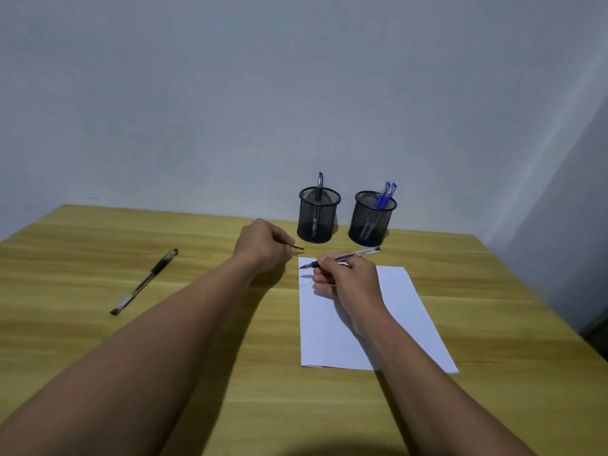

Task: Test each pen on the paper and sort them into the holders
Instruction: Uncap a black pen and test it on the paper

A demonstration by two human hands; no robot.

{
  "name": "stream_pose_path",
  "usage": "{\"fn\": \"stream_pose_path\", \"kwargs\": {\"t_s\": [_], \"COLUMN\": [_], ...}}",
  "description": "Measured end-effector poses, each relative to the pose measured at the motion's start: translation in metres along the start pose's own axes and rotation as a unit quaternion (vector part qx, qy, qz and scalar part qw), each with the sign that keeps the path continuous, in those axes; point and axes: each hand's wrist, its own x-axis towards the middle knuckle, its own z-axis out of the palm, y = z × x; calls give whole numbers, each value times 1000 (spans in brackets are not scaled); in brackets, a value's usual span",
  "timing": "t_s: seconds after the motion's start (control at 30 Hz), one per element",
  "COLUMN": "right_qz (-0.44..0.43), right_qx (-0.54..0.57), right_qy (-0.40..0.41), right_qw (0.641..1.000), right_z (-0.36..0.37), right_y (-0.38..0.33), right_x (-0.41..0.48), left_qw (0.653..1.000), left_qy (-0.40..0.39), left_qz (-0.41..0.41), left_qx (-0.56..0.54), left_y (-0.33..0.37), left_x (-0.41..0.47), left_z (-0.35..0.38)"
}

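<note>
Wooden tabletop [230, 373] against a plain grey wall [230, 93], two bare hands at work over paper [332, 343].

Nearest, the white paper lies right of centre with faint marks near its far left corner. On it rests the right hand [348, 278], fingers closed around a clear pen [362, 253] whose tip points left, just above the sheet. Just beside the paper's far left corner, the left hand [263, 243] pinches a thin dark piece, likely the cap [297, 247]. Well apart to the left lies a capped pen [144, 281]. Farthest back stand two black mesh holders: the left holder [317, 218] has one black pen [319, 185], the right holder [371, 222] two blue pens [386, 195].
</note>
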Motion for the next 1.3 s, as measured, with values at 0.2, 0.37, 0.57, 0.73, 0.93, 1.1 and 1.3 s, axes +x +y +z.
{"fn": "stream_pose_path", "kwargs": {"t_s": [0.2, 0.37, 0.57, 0.73, 0.93, 1.1, 1.3], "right_qz": [7, 5, -29, -65, -78, -98, -117], "right_qx": [-14, -20, -55, -147, -202, -246, -284], "right_qy": [-3, 0, 14, 10, 30, 31, 34], "right_qw": [1000, 1000, 998, 987, 976, 964, 951], "right_z": [1, 4, 10, 1, -4, -4, -3], "right_y": [4, 2, -5, 1, 14, 16, 18], "right_x": [-2, -4, -12, -20, -24, -24, -23], "left_qw": [1000, 997, 975, 973, 959, 954, 948], "left_qy": [-14, 12, -35, -51, -77, -85, -87], "left_qz": [7, 44, 134, 117, 134, 120, 117], "left_qx": [12, 58, 175, 191, 239, 262, 283], "left_y": [-8, -12, -25, -29, -32, -33, -33], "left_x": [1, -39, -109, -117, -118, -116, -114], "left_z": [9, -5, -4, 1, 2, 2, 3]}}
